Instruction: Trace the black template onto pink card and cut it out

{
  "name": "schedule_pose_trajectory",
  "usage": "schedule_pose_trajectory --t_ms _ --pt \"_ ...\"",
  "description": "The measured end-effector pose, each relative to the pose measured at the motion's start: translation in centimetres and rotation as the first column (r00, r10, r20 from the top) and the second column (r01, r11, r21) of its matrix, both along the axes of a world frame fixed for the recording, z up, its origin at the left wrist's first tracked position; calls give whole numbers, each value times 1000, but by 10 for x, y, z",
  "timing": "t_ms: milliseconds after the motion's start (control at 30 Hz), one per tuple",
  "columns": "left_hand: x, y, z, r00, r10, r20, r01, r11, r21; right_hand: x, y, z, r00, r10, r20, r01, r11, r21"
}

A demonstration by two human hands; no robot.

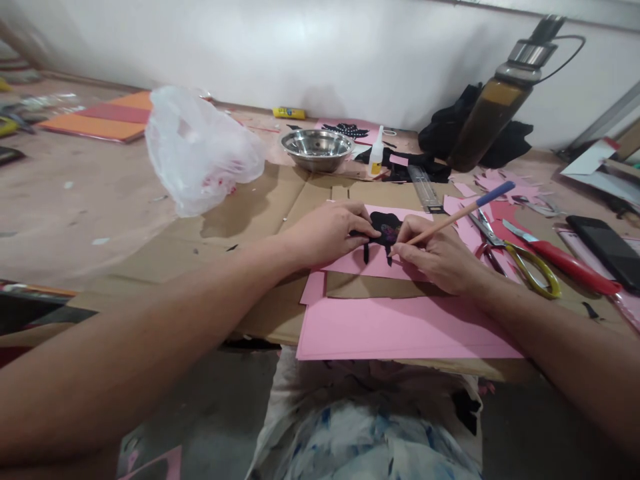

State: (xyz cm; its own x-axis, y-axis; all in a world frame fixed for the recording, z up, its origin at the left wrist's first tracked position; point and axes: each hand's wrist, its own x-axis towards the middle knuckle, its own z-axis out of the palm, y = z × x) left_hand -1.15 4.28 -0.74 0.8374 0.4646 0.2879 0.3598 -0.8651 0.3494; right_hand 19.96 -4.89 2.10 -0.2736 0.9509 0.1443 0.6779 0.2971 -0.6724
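A black cut-out shape (384, 221) with thin legs and a small coloured patch lies on a pink paper sheet (345, 261). My left hand (333, 232) rests flat from the left, its fingertips touching the cut-out's left edge. In my right hand (435, 257) is a pencil (460, 212) with a blue end, pinched between the fingers and slanting up to the right. Its tip is near one of the cut-out's legs and hidden behind my fingers. Beneath the sheet are a piece of cardboard (370, 287) and a larger pink sheet (400, 330).
Scissors (530, 267) and a red-handled knife (575, 263) lie right, beside a black phone (607, 250). Behind stand a steel bowl (317, 160), a small glue bottle (376, 157) and a tall drink bottle (493, 113). A white plastic bag (195, 153) sits left.
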Motion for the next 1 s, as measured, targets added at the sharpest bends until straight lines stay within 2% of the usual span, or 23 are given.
schedule_pose_trajectory --t_ms 333,533,767,1000 --pt "0 1 0 1000 6 -11 -6 1000 19 1 2 -1 997 13 -77 -18 997 -69" --pt "0 0 1 1000 11 -22 -11 1000 10 1 2 -4 996 -1 -91 1 1000 1" --pt "0 -5 5 999 37 -17 -37 999 2 1 3 -4 968 -101 -231 90 994 -57" --pt "6 -13 8 998 53 -29 -52 998 40 1 4 -6 986 -96 -134 102 994 35"
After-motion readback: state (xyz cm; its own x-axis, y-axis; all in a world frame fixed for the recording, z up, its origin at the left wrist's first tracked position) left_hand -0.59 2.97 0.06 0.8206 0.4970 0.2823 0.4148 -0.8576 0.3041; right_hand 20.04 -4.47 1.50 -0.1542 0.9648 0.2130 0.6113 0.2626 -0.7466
